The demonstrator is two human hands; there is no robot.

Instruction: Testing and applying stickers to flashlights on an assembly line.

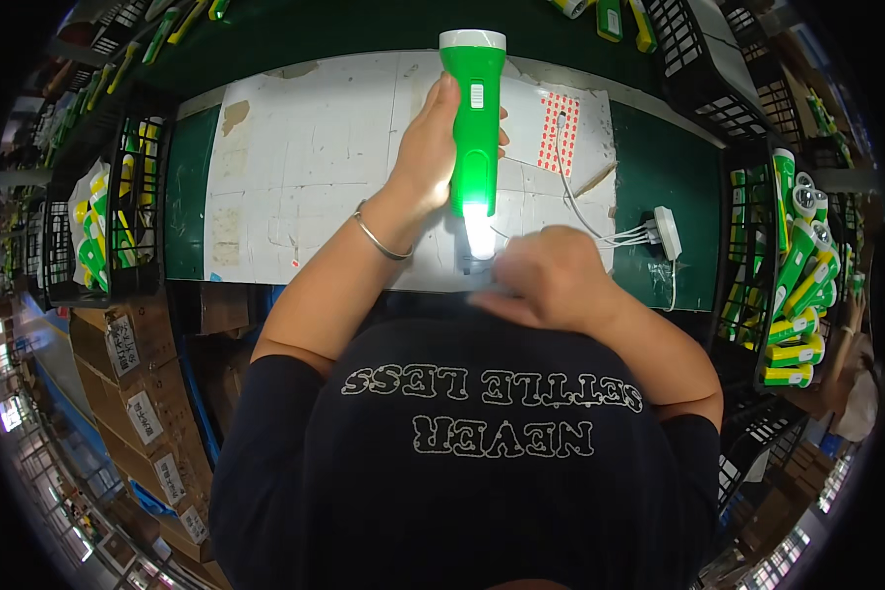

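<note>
My left hand [431, 147] grips a green flashlight [474, 128] with a white head, held lengthwise above a white sheet [305, 157] on the bench. The flashlight's near end glows bright white. My right hand [546, 280] is curled at that glowing end, fingers closed around something small that is blurred and mostly hidden. A thin metal bangle sits on my left wrist.
A sheet of small red stickers [560, 133] lies right of the flashlight. White cables run to a white adapter [667, 231]. Black crates at right [792, 275] and left [118, 211] hold several green and yellow flashlights. Cardboard boxes [133, 393] stand lower left.
</note>
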